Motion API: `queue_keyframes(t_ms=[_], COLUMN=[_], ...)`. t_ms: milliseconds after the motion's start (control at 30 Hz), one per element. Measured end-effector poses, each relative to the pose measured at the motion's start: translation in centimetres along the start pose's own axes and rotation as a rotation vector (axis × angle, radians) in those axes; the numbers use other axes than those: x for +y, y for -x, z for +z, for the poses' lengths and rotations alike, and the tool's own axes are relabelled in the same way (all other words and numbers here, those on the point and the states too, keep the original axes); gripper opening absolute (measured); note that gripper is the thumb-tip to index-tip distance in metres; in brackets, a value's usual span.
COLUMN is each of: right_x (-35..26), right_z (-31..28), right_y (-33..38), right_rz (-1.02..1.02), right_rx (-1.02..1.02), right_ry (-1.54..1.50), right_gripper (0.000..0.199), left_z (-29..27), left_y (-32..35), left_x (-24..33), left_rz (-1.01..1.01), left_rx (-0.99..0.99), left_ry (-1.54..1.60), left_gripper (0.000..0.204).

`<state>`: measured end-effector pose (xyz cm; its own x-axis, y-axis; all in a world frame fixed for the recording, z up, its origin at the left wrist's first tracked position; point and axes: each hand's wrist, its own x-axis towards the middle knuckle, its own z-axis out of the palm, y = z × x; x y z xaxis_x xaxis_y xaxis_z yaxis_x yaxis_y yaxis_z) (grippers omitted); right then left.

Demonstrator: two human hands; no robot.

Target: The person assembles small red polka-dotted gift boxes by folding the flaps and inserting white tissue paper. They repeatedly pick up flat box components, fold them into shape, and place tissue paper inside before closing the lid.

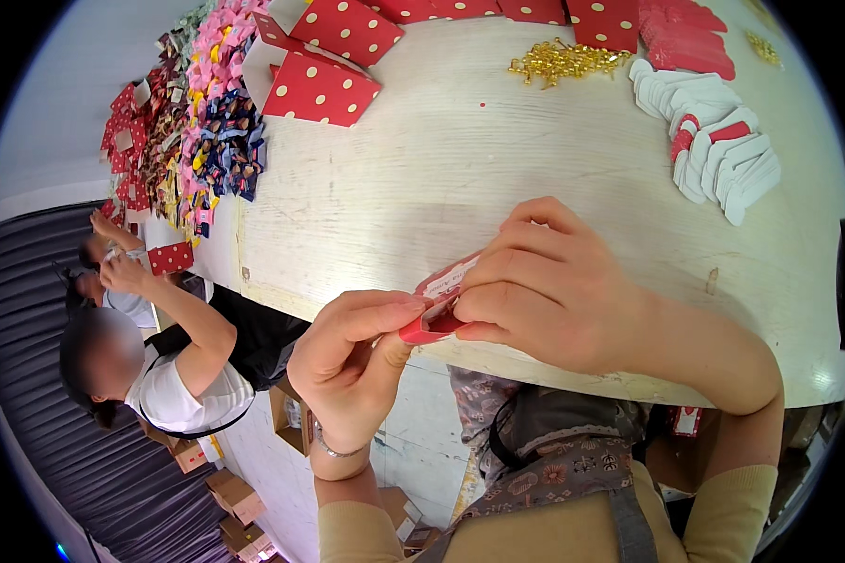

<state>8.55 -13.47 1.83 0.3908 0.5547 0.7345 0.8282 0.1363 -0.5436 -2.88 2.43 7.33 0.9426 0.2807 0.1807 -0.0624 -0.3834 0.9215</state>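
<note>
Small red-and-white folded paper tag (441,302), held just above the near edge of the pale wooden table (498,178), between both hands. Long axis diagonal: lower red end points down-left toward the left hand, upper white-faced end runs up-right and disappears under the right hand's fingers. Lower red end curled over into a loop; exact fold hidden. Left hand (352,361) closed on tag's lower end, thumb and forefinger pinched tight, metal bracelet on wrist. Right hand (545,291) closed over upper end, fingers curled down on it, thumb under; no gap visible in either grip. Both forearms in beige sleeves, from lower edge. Further out on table: fanned row of white flat card blanks with a few red ones (714,141) at far right, well apart from hands; stack of red flat cards (685,38) beyond that; heap of gold twist ties (559,61) near far edge; red white-dotted cardboard boxes (319,89) at far left; long pile of mixed pink, blue, red wrapped sweets (211,122) beside them. Another person in white top (178,375) at left, holding a small red dotted box (171,258). Brown cartons (235,493) on floor below.
</note>
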Motion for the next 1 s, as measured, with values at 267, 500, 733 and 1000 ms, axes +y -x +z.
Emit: queue_keyframes(t_ms=[267,500,733,1000], right_x=[-0.2,-0.4,-0.4,0.1], right_z=[0.2,0.3,0.7,0.4], right_y=[0.2,0.3,0.7,0.2], right_rz=[0.13,0.158,0.132,0.012], right_rx=[-0.008,0.005,0.06,-0.016], right_ry=[-0.184,-0.173,-0.18,-0.128], right_gripper=[0.03,0.03,0.029,0.02], left_z=[-0.2,-0.3,-0.5,0.9], left_y=[0.2,-0.6,-0.3,-0.3], left_x=[-1.5,0.1,0.3,-4.7], left_rz=[0.029,-0.176,0.085,0.317], left_rx=[-0.029,-0.118,-0.203,-0.057], left_ry=[0.184,0.239,-0.035,-0.005], left_gripper=[0.012,0.009,0.023,0.021])
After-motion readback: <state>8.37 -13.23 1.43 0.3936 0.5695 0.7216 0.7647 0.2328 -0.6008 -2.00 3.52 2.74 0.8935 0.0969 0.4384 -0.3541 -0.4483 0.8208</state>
